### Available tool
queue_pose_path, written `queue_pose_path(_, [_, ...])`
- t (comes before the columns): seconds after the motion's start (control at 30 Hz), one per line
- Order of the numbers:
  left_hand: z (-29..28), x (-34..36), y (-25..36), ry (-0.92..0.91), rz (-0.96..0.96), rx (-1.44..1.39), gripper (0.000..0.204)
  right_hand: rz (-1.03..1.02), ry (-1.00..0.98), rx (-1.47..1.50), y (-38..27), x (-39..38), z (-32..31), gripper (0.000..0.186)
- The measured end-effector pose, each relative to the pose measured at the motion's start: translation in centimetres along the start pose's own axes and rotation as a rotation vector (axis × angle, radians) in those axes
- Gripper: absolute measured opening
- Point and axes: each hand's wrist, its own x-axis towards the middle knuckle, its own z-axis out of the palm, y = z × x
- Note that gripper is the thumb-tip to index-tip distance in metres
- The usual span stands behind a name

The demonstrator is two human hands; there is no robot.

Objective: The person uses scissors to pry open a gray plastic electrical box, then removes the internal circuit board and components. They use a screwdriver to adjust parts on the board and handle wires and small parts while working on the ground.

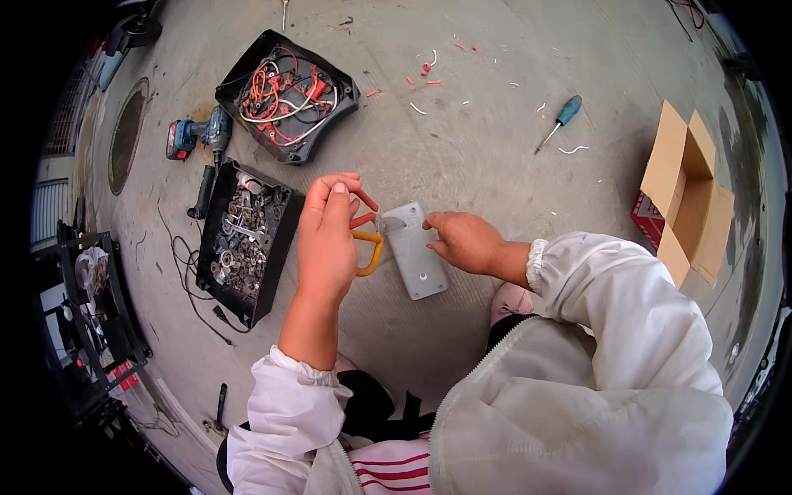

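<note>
My left hand (327, 223) is closed around a hand tool with red and orange handles (369, 239); its metal end lies by the upper left of a grey plastic housing (415, 262) and is hard to make out. The housing is long and rounded, with small holes at its corners and a white spot near its lower end. My right hand (469, 241) grips its upper right edge, fingertips against the side.
Left lie a black tray of metal fittings (285, 239), a cordless drill (198, 134) and black cable (183, 260). Beyond is a black tray of coloured wires (334, 132). Right are a screwdriver (568, 111) and an opened cardboard box (691, 194). Wire scraps (418, 108) dot the concrete floor.
</note>
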Motion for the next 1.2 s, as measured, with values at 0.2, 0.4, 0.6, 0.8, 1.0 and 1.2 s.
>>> queue_pose_path(0.2, [3.3, -2.0, -0.3, 0.388, -0.027, -0.024, 0.025, -0.323, 0.079, 0.171, 0.6, 5.0, 2.9, 0.036])
queue_pose_path(0.4, [3.9, -2.7, 1.1, 0.245, -0.005, 0.156, 0.028, -0.471, 0.094, 0.129, 2.6, 6.9, 3.8, 0.023])
queue_pose_path(0.6, [1.9, -2.9, 5.3, -0.469, 0.655, 1.291, 0.052, -0.612, 0.032, 0.145, 3.4, 7.1, 2.4, 0.023])
queue_pose_path(0.8, [-0.5, -3.1, 6.0, -0.218, 0.411, 1.142, 0.016, -0.527, 0.259, 0.306, 3.3, 6.9, 1.8, 0.031])
queue_pose_path(1.0, [-2.0, -3.8, 5.0, -0.012, 0.061, 0.772, 0.024, -0.136, 0.248, 0.433, 6.8, 5.7, 0.4, 0.028])
queue_pose_path(1.2, [2.5, -4.8, 3.7, -0.007, 0.3, 0.702, 0.024, 0.175, -0.272, 1.066, 1.3, 3.1, -2.5, 0.045])
